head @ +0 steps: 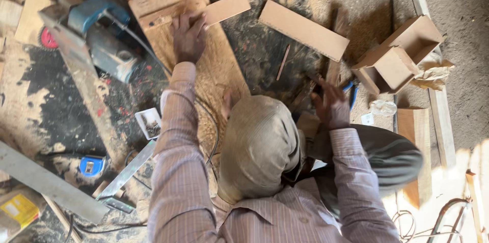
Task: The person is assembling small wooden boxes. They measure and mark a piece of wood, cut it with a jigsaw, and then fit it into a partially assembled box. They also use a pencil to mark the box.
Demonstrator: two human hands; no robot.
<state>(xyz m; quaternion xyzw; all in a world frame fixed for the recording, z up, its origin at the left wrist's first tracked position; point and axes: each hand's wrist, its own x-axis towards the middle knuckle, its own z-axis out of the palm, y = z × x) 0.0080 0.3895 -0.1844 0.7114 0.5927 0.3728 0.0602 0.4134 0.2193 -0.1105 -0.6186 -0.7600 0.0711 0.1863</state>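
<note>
My left hand (188, 34) lies flat, fingers apart, on a long wooden plank (214, 70) on the floor. Its fingertips touch the end of a small rectangular board (227, 7). My right hand (331, 106) is lower on the right, over a narrow wood strip (333, 72) and beside a blue-handled tool (353, 95). The hand is blurred, and I cannot tell whether its fingers grip anything. My knee in tan trousers (260, 146) hides the plank's near end.
A blue power tool (99, 34) with its cord lies left of the plank. A flat board (303, 30) and an open wooden box (400, 54) lie to the right. A blue tape measure (91, 165), a metal square (125, 174) and a pencil (283, 62) rest among the sawdust.
</note>
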